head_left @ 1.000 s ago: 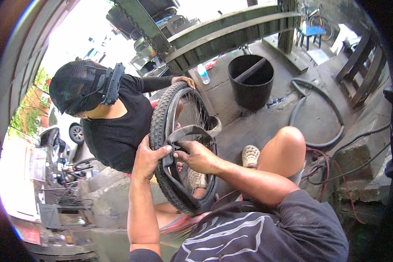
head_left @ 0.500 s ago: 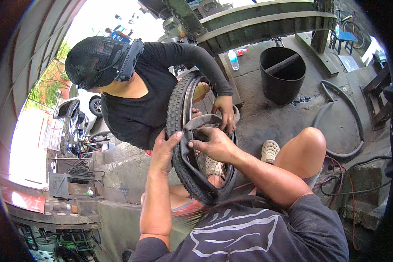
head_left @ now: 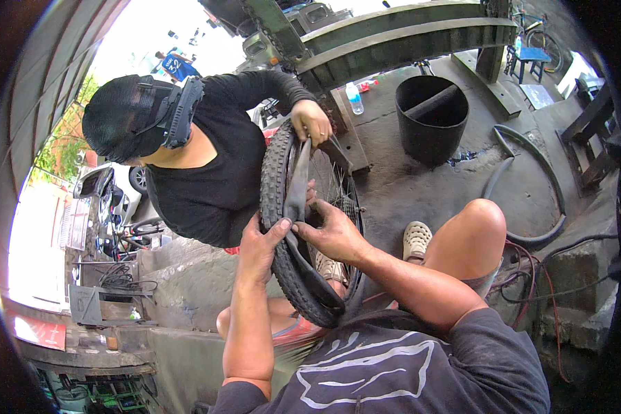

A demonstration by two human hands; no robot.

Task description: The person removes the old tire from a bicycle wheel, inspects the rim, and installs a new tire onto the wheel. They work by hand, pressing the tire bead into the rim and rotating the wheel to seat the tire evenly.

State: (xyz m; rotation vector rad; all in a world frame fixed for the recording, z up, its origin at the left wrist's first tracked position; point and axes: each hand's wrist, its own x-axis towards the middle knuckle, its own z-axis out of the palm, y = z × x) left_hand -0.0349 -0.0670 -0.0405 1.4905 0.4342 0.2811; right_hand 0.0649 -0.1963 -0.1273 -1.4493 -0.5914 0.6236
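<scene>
A knobby black bicycle tyre stands upright on its wheel between me and a co-worker. Out of the tyre's open side comes a dark grey inner tube. My left hand grips the tyre from its outer side, thumb over the edge against the tube. Opposite it, my right hand has thumb and fingers closed on the tube. The co-worker's hand holds the upper part of the tube near the wheel's top; other fingers of theirs show behind the spokes.
A black bucket with a crossbar stands on the concrete floor, beyond my knee. Near it lie a loop of grey hose and a plastic bottle. Cables run along the right. A steel frame rises behind.
The co-worker's hand has moved up and left to the wheel's top, drawing the tube straighter along the tyre. My hands stay on the tyre and tube, while the view has shifted slightly.
</scene>
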